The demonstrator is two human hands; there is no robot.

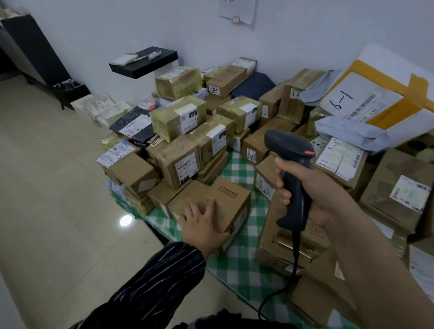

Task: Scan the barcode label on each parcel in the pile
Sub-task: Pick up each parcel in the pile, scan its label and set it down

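Left hand: the left hand [201, 223] lies on top of a plain cardboard box [232, 201], fingers straight and spread, palm down near the box's near corner.
Right hand: the right hand [319, 192] is wrapped tight round the handle of a black scanner [289, 144], index finger at the front of the grip.
Scanner: it is held upright above the parcels, head tipped toward the far left, with a red strip on the right of the head. Its cable [295, 260] hangs from the butt and curls down toward the near edge.
Box under the hand: it sits at the near left of the pile, on the checked cloth [239, 263], with dark print on its top. A pale patch on its near side may be a label, but the angle is too oblique to be sure.
Pile: the parcels [178, 116] cover the worktop from the left edge to the far right, mostly brown cartons, some wrapped in yellowish tape, many with white barcode labels facing up or sideways.
Labelled carton: just beyond the held box, a carton shows a white label [187, 165] on its near face.
Big parcel: a white parcel marked "6-1" [361, 100], with yellow tape, lies on top at the far right.
Sleeve: a dark striped sleeve [157, 280] covers the left forearm.
Surroundings: a black shelf [143, 61] juts from the white wall behind the pile, and a pale tiled floor [50, 183] lies to the left.
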